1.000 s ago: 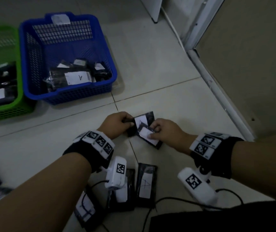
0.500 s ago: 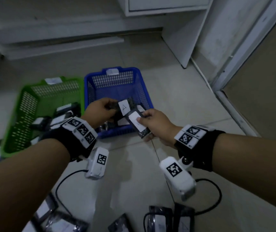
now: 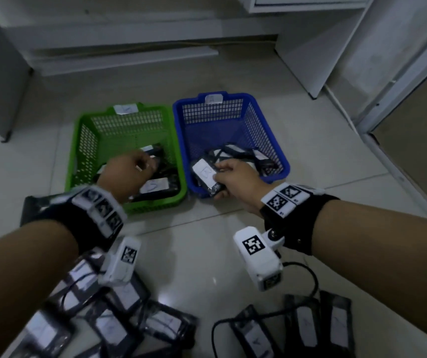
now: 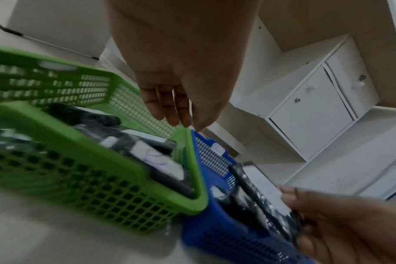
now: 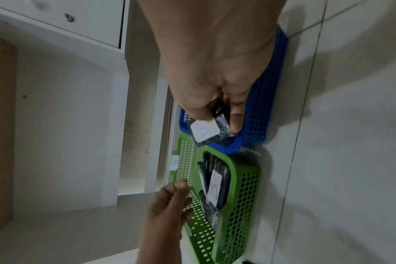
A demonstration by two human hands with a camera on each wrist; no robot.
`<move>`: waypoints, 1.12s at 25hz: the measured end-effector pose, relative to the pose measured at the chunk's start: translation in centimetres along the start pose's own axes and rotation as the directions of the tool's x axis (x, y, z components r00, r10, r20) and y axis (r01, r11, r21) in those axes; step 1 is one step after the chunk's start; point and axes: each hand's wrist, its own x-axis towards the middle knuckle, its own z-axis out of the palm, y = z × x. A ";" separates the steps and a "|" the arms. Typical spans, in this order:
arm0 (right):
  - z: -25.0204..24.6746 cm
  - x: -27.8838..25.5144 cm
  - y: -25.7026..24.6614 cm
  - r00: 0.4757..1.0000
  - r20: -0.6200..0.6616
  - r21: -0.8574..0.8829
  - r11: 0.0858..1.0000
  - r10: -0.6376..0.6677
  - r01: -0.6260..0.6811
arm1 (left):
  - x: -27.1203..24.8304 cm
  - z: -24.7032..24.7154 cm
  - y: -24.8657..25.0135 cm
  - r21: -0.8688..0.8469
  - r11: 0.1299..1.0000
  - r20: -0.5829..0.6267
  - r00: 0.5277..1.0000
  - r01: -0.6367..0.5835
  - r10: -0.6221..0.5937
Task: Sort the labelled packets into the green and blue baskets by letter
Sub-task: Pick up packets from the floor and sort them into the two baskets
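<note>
The green basket (image 3: 78,140) and the blue basket (image 3: 282,161) stand side by side on the floor, both holding black packets with white labels. My right hand (image 3: 235,174) pinches a packet marked B (image 3: 204,174) over the blue basket's near left corner. The right wrist view shows the thumb on top of this packet (image 5: 205,131) and the fingers beneath. My left hand (image 3: 127,171) hovers over the green basket, and its fingers (image 4: 170,114) hang relaxed and empty. Below it lies another packet marked B (image 3: 155,186).
Several loose packets (image 3: 111,329) lie on the tiles at the near left, and more (image 3: 308,326) at the near right among black cables. A white cabinet (image 3: 318,47) stands behind the baskets. A door frame (image 3: 388,99) runs along the right.
Both hands rose from the floor to the baskets. The left hand held a packet marked A and is now empty over the green basket. The right hand still holds its packet.
</note>
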 end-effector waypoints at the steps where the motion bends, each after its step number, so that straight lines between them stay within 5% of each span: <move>1: 2.0 0.1 0.3 1.000 -0.005 -0.001 1.000 -0.017 0.017 | -1.5 -0.2 -2.0 -0.013 1.000 -0.017 1.000 0.014 -0.014; 6: 9.7 1.1 2.6 0.994 -0.088 -0.040 0.997 -0.072 0.068 | -5.1 1.9 -8.1 -0.158 0.983 -0.096 0.989 0.096 -0.112; 11: 10.7 0.4 3.6 0.989 -0.118 -0.034 0.995 -0.094 0.090 | -5.9 2.5 -7.9 -0.181 0.979 -0.121 0.986 0.093 -0.116; 14: 8.4 -1.1 4.1 0.986 -0.081 -0.117 0.983 -0.149 0.139 | -5.5 2.9 -6.6 -0.170 0.982 -0.141 0.984 0.086 -0.111; 18: 1.4 -5.3 6.7 0.982 -0.106 -0.087 0.986 -0.154 0.145 | -5.7 4.4 -1.9 -0.091 0.989 -0.147 0.984 -0.113 0.099; 22: -7.2 -11.2 11.2 0.961 -0.236 -0.376 0.926 -0.141 0.044 | -8.1 7.9 3.9 -0.175 0.949 -0.002 0.964 -0.261 0.264; 24: -10.7 -14.3 13.6 0.937 -0.335 -0.461 0.885 -0.102 -0.069 | -9.9 10.7 6.8 -0.245 0.921 0.163 0.923 -0.304 0.348; 28: -14.6 -18.5 18.2 0.866 -0.499 -0.526 0.793 0.007 -0.309 | -13.6 16.0 11.0 -0.310 0.866 0.451 0.741 -0.393 0.498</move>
